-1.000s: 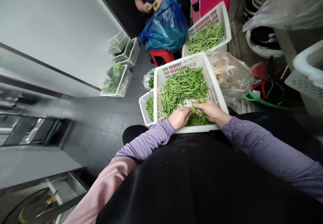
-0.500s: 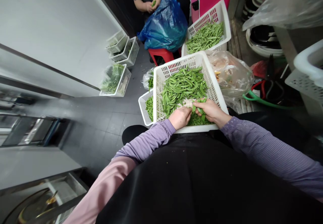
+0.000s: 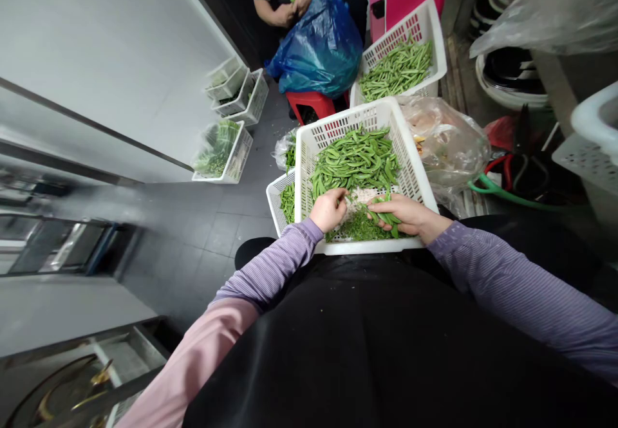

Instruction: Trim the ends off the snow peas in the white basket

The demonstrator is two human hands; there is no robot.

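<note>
A white plastic basket (image 3: 421,180) rests close against my front, with a heap of green snow peas (image 3: 355,158) toward its far side. Nearer to me lies a bed of thin green trimmings (image 3: 363,225), and a pale patch shows between the two. My right hand (image 3: 409,214) is closed around a small bunch of snow peas (image 3: 390,219) above the trimmings. At the left edge of the heap, my left hand (image 3: 329,210) has its fingers pinched together. What they hold, if anything, is hidden.
Across from me a person's hands (image 3: 292,8) work behind a blue plastic bag (image 3: 321,48) by a red stool (image 3: 309,101). A basket of green beans (image 3: 398,67) stands beyond mine. To the right are a clear bag (image 3: 447,138) and scissors (image 3: 506,164); a smaller basket (image 3: 273,199) is left.
My left hand has moved left and slightly away from me, parting from my right hand. The right hand keeps its bunch of snow peas.
</note>
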